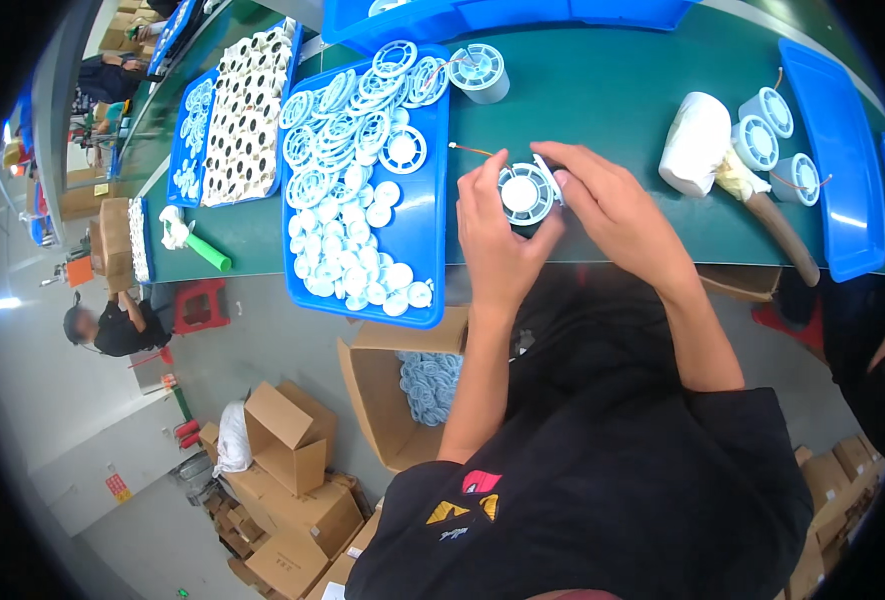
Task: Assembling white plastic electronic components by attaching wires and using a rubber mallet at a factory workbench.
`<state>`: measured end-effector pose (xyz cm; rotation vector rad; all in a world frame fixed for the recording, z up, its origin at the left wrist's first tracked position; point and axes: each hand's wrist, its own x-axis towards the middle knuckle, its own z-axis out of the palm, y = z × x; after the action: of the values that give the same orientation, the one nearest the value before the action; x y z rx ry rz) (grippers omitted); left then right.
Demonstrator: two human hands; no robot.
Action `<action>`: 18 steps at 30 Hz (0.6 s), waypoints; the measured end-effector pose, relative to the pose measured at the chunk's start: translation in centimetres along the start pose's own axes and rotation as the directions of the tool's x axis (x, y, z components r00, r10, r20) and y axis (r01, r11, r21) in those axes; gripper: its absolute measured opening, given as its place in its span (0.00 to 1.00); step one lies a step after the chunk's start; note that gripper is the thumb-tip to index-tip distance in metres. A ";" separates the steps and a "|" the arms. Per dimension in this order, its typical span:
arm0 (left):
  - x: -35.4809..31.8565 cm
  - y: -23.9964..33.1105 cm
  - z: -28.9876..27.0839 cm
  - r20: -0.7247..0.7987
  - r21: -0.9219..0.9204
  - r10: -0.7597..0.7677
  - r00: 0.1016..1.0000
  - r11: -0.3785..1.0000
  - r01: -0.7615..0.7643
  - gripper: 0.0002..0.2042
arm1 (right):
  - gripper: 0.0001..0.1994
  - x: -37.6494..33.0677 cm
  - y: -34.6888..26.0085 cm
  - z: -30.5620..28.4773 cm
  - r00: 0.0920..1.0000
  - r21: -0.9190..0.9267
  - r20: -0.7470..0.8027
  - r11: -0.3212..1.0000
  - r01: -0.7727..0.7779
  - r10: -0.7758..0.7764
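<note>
My left hand (491, 240) is closed around a light-blue round plastic housing (525, 196), with a spoked rim and a white centre. A thin wire with a small white plug (453, 145) sticks out on its left. My right hand (625, 215) grips a thin pale piece (545, 176), seen nearly edge-on, against the housing's right side; it looks like a spoked ring cover. Left of my hands, a blue tray (418, 215) holds many loose spoked rings (403, 148) and small white discs (348, 255). A similar housing with a wire (480, 75) stands beyond them.
On the right lie a mallet (698, 145) with a white-wrapped head, several housings (755, 142) and a blue tray (843, 160). A blue bin (523, 14) stands at the back. Farther left are a tray of white parts (248, 115) and a green-handled tool (208, 252). An open carton (373, 400) sits below.
</note>
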<state>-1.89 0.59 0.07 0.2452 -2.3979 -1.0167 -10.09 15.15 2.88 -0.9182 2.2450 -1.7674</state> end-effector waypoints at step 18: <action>0.0 0.3 0.2 -0.008 0.021 0.023 1.000 1.000 -0.023 0.38 | 0.10 0.2 -2.6 -0.8 0.934 0.525 -0.052 0.805 -0.275 0.353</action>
<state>-1.93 0.92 0.19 0.2282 -2.3993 -0.9790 -9.69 15.39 5.59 -0.2910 1.7075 -2.1496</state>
